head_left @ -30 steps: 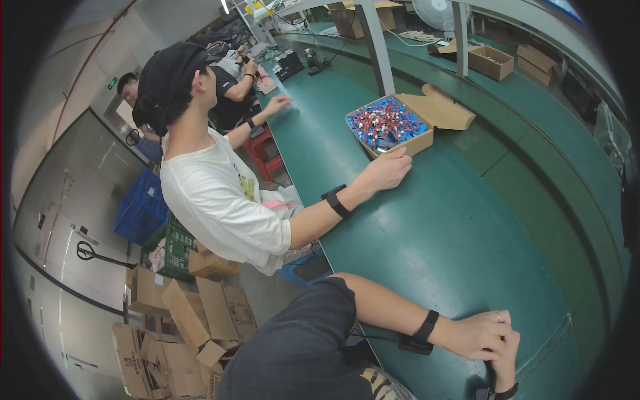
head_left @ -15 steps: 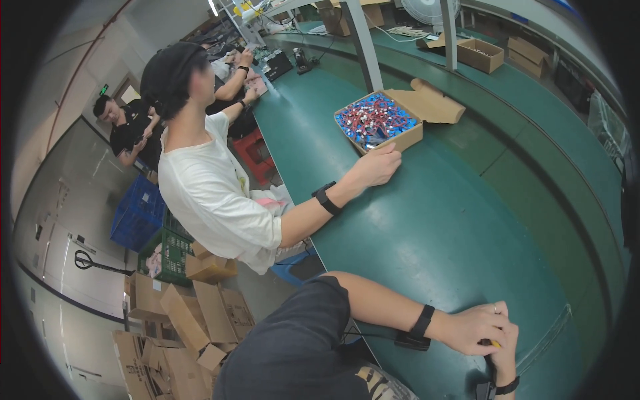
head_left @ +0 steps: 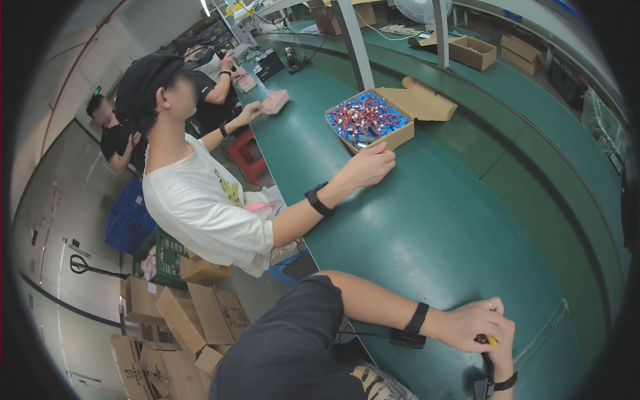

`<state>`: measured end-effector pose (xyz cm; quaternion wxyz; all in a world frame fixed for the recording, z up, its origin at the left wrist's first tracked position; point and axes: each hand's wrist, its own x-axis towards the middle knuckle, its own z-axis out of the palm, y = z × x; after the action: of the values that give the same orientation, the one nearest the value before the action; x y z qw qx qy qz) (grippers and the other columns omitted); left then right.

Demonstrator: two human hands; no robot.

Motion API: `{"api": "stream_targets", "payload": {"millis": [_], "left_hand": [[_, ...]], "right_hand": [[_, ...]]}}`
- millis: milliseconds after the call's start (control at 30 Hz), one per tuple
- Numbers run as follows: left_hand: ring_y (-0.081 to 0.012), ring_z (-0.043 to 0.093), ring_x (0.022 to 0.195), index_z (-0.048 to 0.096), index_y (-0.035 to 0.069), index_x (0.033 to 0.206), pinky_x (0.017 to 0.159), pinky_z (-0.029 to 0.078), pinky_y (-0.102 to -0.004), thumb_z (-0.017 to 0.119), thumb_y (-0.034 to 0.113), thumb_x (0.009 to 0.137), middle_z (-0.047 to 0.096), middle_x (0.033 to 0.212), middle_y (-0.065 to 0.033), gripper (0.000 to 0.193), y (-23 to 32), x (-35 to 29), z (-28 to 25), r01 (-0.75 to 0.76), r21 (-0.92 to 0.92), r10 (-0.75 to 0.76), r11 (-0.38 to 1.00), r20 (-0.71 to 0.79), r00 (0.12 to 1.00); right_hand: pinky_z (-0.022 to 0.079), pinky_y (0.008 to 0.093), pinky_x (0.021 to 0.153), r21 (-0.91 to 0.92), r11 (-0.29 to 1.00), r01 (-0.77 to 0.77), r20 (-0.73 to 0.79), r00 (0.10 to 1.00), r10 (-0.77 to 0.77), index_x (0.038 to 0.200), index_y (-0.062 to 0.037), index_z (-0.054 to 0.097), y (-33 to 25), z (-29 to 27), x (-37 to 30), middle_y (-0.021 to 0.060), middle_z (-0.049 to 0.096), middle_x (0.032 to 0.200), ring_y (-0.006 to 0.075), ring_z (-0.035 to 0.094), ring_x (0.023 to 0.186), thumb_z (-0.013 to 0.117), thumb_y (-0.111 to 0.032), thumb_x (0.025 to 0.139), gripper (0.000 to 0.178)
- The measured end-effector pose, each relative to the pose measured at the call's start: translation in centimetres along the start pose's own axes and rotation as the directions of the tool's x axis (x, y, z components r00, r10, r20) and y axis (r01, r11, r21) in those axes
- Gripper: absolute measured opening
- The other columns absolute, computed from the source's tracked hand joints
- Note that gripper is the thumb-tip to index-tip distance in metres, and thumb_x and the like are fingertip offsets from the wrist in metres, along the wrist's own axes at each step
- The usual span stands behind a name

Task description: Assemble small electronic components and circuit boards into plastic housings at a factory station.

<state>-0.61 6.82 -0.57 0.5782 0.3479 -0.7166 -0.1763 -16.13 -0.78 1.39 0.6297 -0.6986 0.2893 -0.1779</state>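
Note:
At the table's near right, my left hand (head_left: 470,325) and my right hand (head_left: 505,339) are pressed together. Both have curled fingers. Between them a small yellow-and-black object (head_left: 492,340) peeks out; its kind is hidden by the fingers. Which hand bears more of it is hard to see. Each of my wrists wears a black band. Farther along the table, an open cardboard box (head_left: 401,137) is full of blue parts with red wires and white connectors (head_left: 371,119), apart from my hands.
A co-worker in a white shirt (head_left: 200,207) sits to my left, one hand beside the box, the other on a pink block (head_left: 275,101). The green table (head_left: 400,227) runs away from me. Metal posts (head_left: 353,47) stand behind it. Cardboard boxes (head_left: 180,320) are piled on the floor.
The co-worker's far hand now has a pink block at the table's left edge, nearer than before. My hands stay together with the yellow-and-black object; the view has shifted slightly.

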Motion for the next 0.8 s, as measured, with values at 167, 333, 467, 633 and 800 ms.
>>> {"api": "stream_targets", "payload": {"millis": [167,333,467,633,800], "left_hand": [[-0.0312,0.053,0.099,0.070,0.009,0.092,0.079,0.048,-0.0375,0.080,0.008,0.077,0.065,0.102,-0.0027,0.017,0.2,0.2,0.0,-0.008,-0.022,0.008,1.000,-0.017,1.000],[-0.0315,0.053,0.098,0.070,0.008,0.092,0.080,0.049,-0.0378,0.080,0.007,0.077,0.066,0.103,-0.0037,0.018,0.0,0.1,-0.1,0.001,-0.036,-0.002,0.999,-0.020,1.000],[-0.0317,0.053,0.098,0.071,0.008,0.093,0.081,0.050,-0.0381,0.080,0.006,0.077,0.066,0.105,-0.0043,0.018,-0.1,0.2,0.0,0.003,-0.051,-0.004,0.999,-0.024,1.000],[-0.0320,0.052,0.098,0.071,0.008,0.088,0.080,0.050,-0.0391,0.077,0.008,0.076,0.066,0.103,-0.0054,0.014,-0.2,0.0,0.2,0.012,-0.061,-0.014,0.998,-0.037,0.999],[-0.0310,0.053,0.099,0.072,0.008,0.095,0.082,0.051,-0.0378,0.079,0.004,0.077,0.067,0.107,-0.0038,0.020,-0.2,0.1,0.0,-0.027,-0.051,0.025,0.998,-0.024,0.999]], "right_hand": [[0.043,0.0246,0.054,-0.013,1.000,0.006,-0.013,1.000,-0.006,0.078,0.0005,0.068,-0.1,-0.1,-0.2,0.0019,0.066,0.070,0.0071,0.059,0.064,0.070,-0.008,0.087,0.012],[0.044,0.0248,0.054,0.001,1.000,-0.011,0.008,1.000,0.011,0.079,0.0007,0.068,0.1,-0.2,-0.1,0.0020,0.066,0.070,0.0073,0.059,0.064,0.070,-0.007,0.087,0.011],[0.044,0.0250,0.053,0.033,0.999,-0.023,0.012,1.000,0.023,0.078,0.0006,0.068,0.4,-0.2,-0.2,0.0025,0.066,0.069,0.0078,0.060,0.063,0.070,-0.006,0.086,0.011],[0.044,0.0253,0.053,-0.055,0.998,0.025,0.040,0.999,-0.023,0.077,0.0004,0.067,0.0,-0.3,0.0,0.0029,0.066,0.068,0.0080,0.060,0.062,0.070,-0.006,0.085,0.011],[0.044,0.0257,0.052,-0.060,0.998,0.008,0.032,0.999,-0.007,0.076,0.0006,0.067,0.9,-0.5,0.0,0.0031,0.065,0.066,0.0081,0.060,0.062,0.070,-0.008,0.085,0.013]]}}
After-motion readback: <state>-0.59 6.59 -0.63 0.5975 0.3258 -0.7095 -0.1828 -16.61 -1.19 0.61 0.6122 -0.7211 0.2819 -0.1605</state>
